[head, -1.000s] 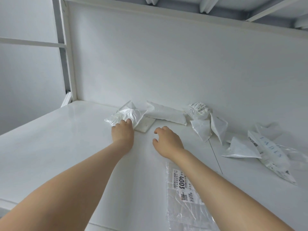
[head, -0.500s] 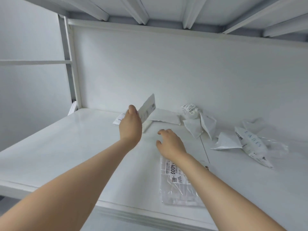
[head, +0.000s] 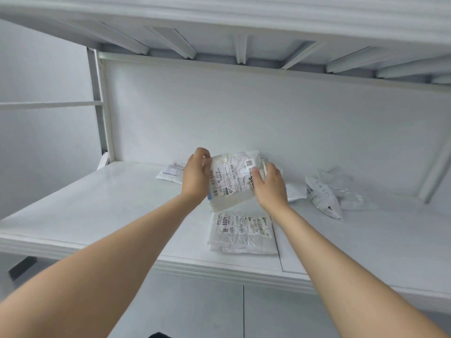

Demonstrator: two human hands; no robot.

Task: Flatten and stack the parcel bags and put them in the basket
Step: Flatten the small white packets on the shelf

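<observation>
The left hand [head: 195, 178] grips the left edge of a parcel bag [head: 230, 184], fingers curled over its upper corner, while the right hand [head: 272, 187] pinches the opposite edge, thumb [head: 256, 172] pressed on the printed face and the other fingers hidden behind it. Between the two hands the bag hangs in the air above the middle of the table [head: 97, 203], tilted, with its label turned toward the camera. It is white and partly see-through, heavily wrinkled, and carries a shipping label with barcodes, a small square code near the top right corner and large dark digits along the right side. Directly beneath it, near the front edge of the table, lies a flat stack [head: 241, 236] of clear, creased bags with a label on top. At the far edge, against the back panel [head: 244, 118], a small labelled bag [head: 170, 172] lies left of the left hand, a plain white bag [head: 295, 191] shows just past the right hand, and crumpled bags [head: 323, 197] with grey lettering sit farther toward the right.
</observation>
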